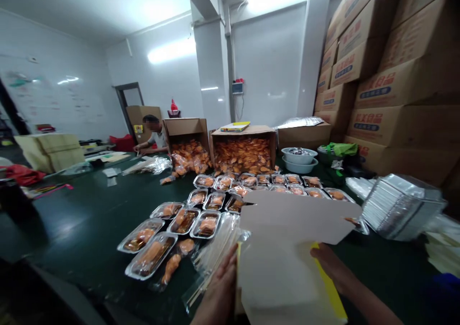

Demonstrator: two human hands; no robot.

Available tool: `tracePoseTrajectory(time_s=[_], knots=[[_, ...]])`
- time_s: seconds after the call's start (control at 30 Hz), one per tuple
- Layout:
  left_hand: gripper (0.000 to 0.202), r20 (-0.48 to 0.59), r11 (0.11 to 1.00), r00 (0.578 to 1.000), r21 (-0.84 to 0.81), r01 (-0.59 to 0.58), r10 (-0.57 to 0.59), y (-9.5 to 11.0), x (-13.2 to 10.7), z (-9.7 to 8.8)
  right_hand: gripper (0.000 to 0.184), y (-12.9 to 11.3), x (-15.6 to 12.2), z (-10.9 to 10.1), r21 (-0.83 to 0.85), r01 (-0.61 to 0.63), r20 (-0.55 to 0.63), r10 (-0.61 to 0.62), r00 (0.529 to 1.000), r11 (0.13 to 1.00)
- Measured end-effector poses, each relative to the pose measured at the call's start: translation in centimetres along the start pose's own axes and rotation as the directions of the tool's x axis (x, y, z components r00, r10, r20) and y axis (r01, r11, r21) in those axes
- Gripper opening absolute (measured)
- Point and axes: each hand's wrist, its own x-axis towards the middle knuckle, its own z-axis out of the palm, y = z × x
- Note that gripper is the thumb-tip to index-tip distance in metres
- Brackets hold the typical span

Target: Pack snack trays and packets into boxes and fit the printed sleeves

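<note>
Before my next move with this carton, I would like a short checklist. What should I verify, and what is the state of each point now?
Left hand and right hand on the cardboard carton: ok, both touch it.
Carton folded closed: not ok, its flaps stand open.
Food inside the foil-rimmed trays: not ok, orange pieces lie outside them.
Trays sealed: cannot tell from this view.
Carton clear of the stack of foil trays: cannot tell, its corner is very near and blurred.

Food-packing room: food trays (183, 221), stacked cartons (402, 90)
</note>
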Motion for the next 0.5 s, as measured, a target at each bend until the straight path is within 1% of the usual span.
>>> tracePoseTrajectory(time_s=[0.03, 0.07, 0.1, 0.13, 0.17, 0.2, 0.23, 0.27, 0.3, 0.33, 0.37, 0.4, 0.43, 0.47, 0.5], knots=[[0.062, -0.081, 0.979, 0.995, 0.199, -0.035, 0.052, -0.1, -0.1, 0.4, 0.036, -0.5, -0.8, 0.2, 0.071, -0.024, 0.039, 0.022, 0.999, 0.997], [0.058, -0.112, 0.918, 0.987, 0.393, -0.06, 0.112, -0.2, 0.0, 0.9, 0.039, -1.0, -1.6, 0.4, 0.165, -0.048, 0.104, 0.031, 0.994, 0.985], [0.053, -0.105, 0.83, 0.982, 0.552, -0.076, 0.159, -0.2, 0.1, 1.3, 0.043, -1.6, -2.5, 0.5, 0.269, -0.067, 0.181, 0.018, 0.983, 0.961], [0.051, -0.08, 0.743, 0.979, 0.664, -0.087, 0.186, -0.1, 0.4, 1.7, 0.047, -2.1, -3.3, 0.5, 0.365, -0.076, 0.245, -0.017, 0.969, 0.928], [0.052, -0.061, 0.681, 0.981, 0.727, -0.083, 0.184, 0.2, 0.8, 2.0, 0.05, -2.5, -4.0, 0.4, 0.442, -0.068, 0.279, -0.065, 0.958, 0.894], [0.057, -0.065, 0.664, 0.984, 0.745, -0.063, 0.166, 0.6, 1.2, 2.3, 0.052, -2.7, -4.6, 0.2, 0.497, -0.041, 0.278, -0.114, 0.954, 0.867], [0.066, -0.093, 0.685, 0.987, 0.728, -0.024, 0.133, 1.1, 1.5, 2.4, 0.052, -2.7, -5.1, 0.0, 0.53, -0.003, 0.247, -0.151, 0.957, 0.848], [0.074, -0.127, 0.734, 0.988, 0.679, 0.024, 0.085, 1.6, 1.9, 2.6, 0.051, -2.5, -5.5, -0.3, 0.563, 0.029, 0.209, -0.176, 0.962, 0.826], [0.078, -0.13, 0.782, 0.991, 0.62, 0.069, 0.016, 2.2, 2.2, 2.7, 0.051, -2.3, -5.8, -0.5, 0.599, 0.043, 0.178, -0.185, 0.966, 0.8], [0.075, -0.099, 0.794, 0.994, 0.6, 0.103, -0.054, 2.7, 2.5, 2.8, 0.051, -1.9, -6.0, -0.6, 0.632, 0.044, 0.158, -0.184, 0.97, 0.774], [0.066, -0.051, 0.765, 0.993, 0.633, 0.116, -0.109, 3.1, 2.8, 2.9, 0.053, -1.6, -6.3, -0.7, 0.656, 0.04, 0.142, -0.176, 0.974, 0.754], [0.054, -0.006, 0.7, 0.99, 0.707, 0.104, -0.14, 3.4, 3.1, 3.1, 0.054, -1.3, -6.5, -0.6, 0.666, 0.04, 0.122, -0.162, 0.979, 0.745], [0.044, 0.008, 0.602, 0.989, 0.794, 0.083, -0.146, 3.5, 3.4, 3.4, 0.053, -1.1, -6.7, -0.4, 0.661, 0.047, 0.093, -0.144, 0.985, 0.749], [0.037, -0.011, 0.486, 0.993, 0.871, 0.068, -0.121, 3.5, 3.8, 3.7, 0.053, -1.0, -6.8, -0.1, 0.648, 0.065, 0.055, -0.132, 0.99, 0.759], [0.034, -0.049, 0.378, 0.996, 0.923, 0.071, -0.068, 3.4, 4.3, 4.0, 0.052, -1.0, -7.0, 0.3, 0.635, 0.094, 0.014, -0.133, 0.991, 0.767]])
